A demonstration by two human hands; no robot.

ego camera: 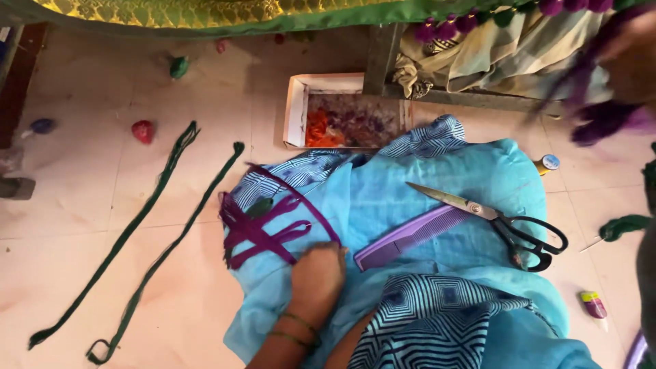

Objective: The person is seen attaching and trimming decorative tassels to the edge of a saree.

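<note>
Left hand (318,273) pinches purple threads (263,229) on blue cloth (437,174); right hand (625,51) blurred, grip unclear; one comb (410,236), one scissors (502,222); two green cords (147,242) on floor (68,205).

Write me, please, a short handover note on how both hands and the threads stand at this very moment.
Left hand: resting fingers-down on the blue cloth in the lap, at the purple threads; whether it grips one is unclear.
Right hand: blurred at upper right, by a purple tassel.
Purple comb and scissors lie on the cloth. Two green thread lengths lie on the floor, left. Box of thread scraps ahead.
Purple threads laid out; green ones untouched.
</note>
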